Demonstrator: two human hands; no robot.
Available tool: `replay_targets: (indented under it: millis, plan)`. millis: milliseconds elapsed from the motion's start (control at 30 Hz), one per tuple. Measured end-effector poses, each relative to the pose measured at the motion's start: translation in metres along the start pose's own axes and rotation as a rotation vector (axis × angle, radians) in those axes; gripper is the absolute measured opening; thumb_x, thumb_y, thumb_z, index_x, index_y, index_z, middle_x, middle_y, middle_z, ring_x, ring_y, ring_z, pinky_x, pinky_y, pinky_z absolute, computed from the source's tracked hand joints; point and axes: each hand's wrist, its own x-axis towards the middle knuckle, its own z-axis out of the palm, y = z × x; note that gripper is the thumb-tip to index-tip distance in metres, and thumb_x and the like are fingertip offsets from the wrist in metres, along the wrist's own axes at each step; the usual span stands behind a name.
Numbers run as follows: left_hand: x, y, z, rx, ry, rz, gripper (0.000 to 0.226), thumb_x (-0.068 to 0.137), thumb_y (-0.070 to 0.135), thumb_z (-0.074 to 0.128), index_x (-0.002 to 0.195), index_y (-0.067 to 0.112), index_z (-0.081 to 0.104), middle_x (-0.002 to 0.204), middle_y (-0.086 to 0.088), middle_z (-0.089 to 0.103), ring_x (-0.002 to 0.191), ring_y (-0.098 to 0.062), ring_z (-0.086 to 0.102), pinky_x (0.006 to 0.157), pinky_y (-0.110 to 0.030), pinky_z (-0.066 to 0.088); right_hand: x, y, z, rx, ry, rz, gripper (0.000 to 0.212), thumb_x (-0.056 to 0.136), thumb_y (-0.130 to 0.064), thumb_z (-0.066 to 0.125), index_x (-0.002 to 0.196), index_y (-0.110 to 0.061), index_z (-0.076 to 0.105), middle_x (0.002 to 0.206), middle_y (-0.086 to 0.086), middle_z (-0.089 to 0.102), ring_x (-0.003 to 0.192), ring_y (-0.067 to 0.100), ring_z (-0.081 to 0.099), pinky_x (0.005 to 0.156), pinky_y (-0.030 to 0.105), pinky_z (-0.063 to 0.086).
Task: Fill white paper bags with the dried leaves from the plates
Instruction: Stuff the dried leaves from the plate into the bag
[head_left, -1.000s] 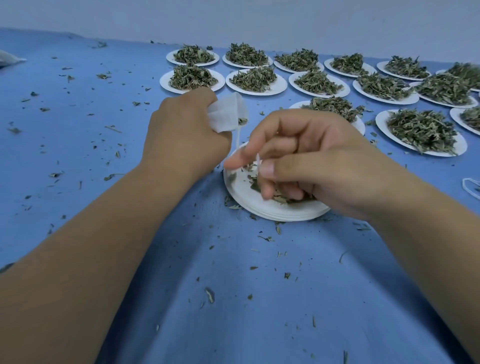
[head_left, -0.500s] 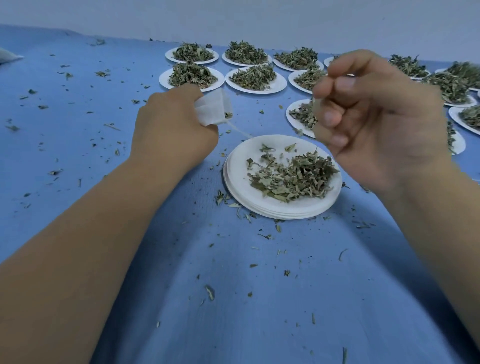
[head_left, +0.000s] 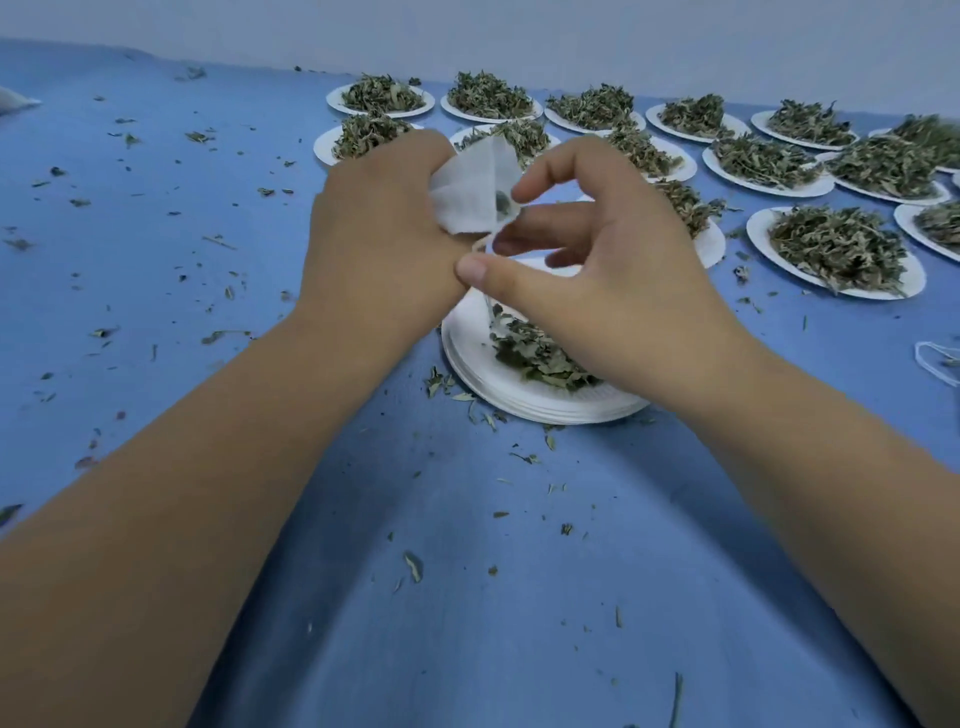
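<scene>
Paper bag (head_left: 470, 200), thin and white, is clamped in the left hand (head_left: 379, 234) above the plate (head_left: 519, 402) toward the counter's near edge. The right hand (head_left: 613, 280) fingers (head_left: 545, 171) are spread apart at its mouth. Probably light, flimsy and easily crushed, so hold its rim; the dried leaves (head_left: 535, 358) look brittle.

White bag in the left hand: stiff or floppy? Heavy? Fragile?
Likely floppy: the bag creases where the left hand grips it. Probably very light: thin enough that a dark bit seems to show through. Its mouth may collapse unless held open.
</scene>
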Motion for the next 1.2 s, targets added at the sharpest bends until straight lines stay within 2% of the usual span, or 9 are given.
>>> replay_targets:
  millis: [67,133,300,400,467,733,933,1033,1200]
  plan:
    - [0.002,-0.002,-0.004,-0.021,0.04,-0.024,0.026,0.068,0.036,0.052,0.063,0.02,0.032,0.056,0.002,0.034,0.051,-0.012,0.026,0.048,-0.03,0.023,0.001,-0.002,-0.003,0.085,0.031,0.005,0.032,0.085,-0.023,0.082,0.1,-0.02,0.055,0.08,-0.012,0.078,0.071,0.004,0.071,0.065,0.017,0.052]
    - [0.007,-0.012,-0.009,-0.012,0.078,-0.073,0.03,0.075,0.025,0.055,0.061,0.023,0.028,0.056,0.002,0.03,0.051,-0.012,0.025,0.049,-0.03,0.02,0.001,-0.002,-0.008,0.081,0.025,0.026,0.024,0.086,-0.018,0.08,0.095,-0.018,0.058,0.075,-0.008,0.077,0.069,0.012,0.072,0.062,0.018,0.052]
    - [0.017,-0.037,-0.021,0.054,0.135,-0.11,0.026,0.076,0.023,0.05,0.062,0.02,0.028,0.057,0.002,0.028,0.051,-0.016,0.025,0.048,-0.03,0.015,-0.005,-0.003,-0.002,-0.266,-0.207,-0.185,0.012,0.089,-0.032,0.076,0.099,-0.028,0.071,0.095,-0.018,0.073,0.098,-0.002,0.064,0.091,0.02,0.047]
    - [0.02,-0.047,-0.021,0.103,0.082,-0.087,0.02,0.076,0.022,0.052,0.067,0.018,0.035,0.06,0.003,0.033,0.06,-0.022,0.032,0.049,-0.031,0.018,0.0,-0.011,0.005,-0.518,-0.519,-0.337,0.028,0.091,-0.036,0.071,0.119,-0.035,0.07,0.115,-0.011,0.07,0.122,0.009,0.054,0.105,0.04,0.041]
    - [0.018,-0.047,-0.017,0.091,0.016,-0.036,0.028,0.078,0.02,0.055,0.065,0.022,0.03,0.06,0.004,0.034,0.063,-0.022,0.034,0.051,-0.03,0.021,0.006,-0.017,0.011,-0.707,-0.645,-0.385,0.036,0.093,-0.036,0.067,0.128,-0.041,0.065,0.121,-0.015,0.067,0.13,0.008,0.044,0.112,0.04,0.029]
    - [0.017,-0.042,-0.008,0.102,-0.061,-0.006,0.031,0.074,0.02,0.058,0.062,0.026,0.03,0.06,0.006,0.036,0.053,-0.01,0.032,0.048,-0.028,0.019,0.015,-0.016,0.02,-0.843,-0.622,-0.426,0.02,0.094,-0.03,0.069,0.108,-0.042,0.075,0.102,-0.022,0.072,0.113,0.008,0.055,0.112,0.035,0.022]
    - [0.015,-0.04,-0.009,0.078,-0.097,-0.017,0.024,0.07,0.021,0.054,0.062,0.025,0.032,0.062,0.006,0.038,0.054,-0.01,0.034,0.049,-0.03,0.02,0.013,-0.02,0.005,-0.716,-0.512,-0.421,0.012,0.094,-0.028,0.069,0.099,-0.035,0.076,0.093,-0.02,0.072,0.1,0.011,0.06,0.104,0.04,0.032]
    - [0.015,-0.04,-0.008,0.062,-0.099,-0.004,0.023,0.072,0.022,0.056,0.063,0.024,0.034,0.063,0.006,0.041,0.057,-0.013,0.037,0.05,-0.029,0.023,0.012,-0.021,-0.002,-0.831,-0.652,-0.454,0.018,0.094,-0.033,0.065,0.108,-0.039,0.073,0.107,-0.022,0.068,0.118,0.009,0.05,0.107,0.043,0.032]
    - [0.014,-0.039,-0.008,0.063,-0.089,0.021,0.024,0.072,0.02,0.054,0.063,0.022,0.031,0.061,0.004,0.037,0.054,-0.01,0.034,0.049,-0.03,0.02,0.011,-0.023,-0.004,-0.932,-0.869,-0.4,0.05,0.092,-0.034,0.065,0.139,-0.049,0.054,0.139,-0.022,0.055,0.14,0.003,0.032,0.12,0.042,0.018]
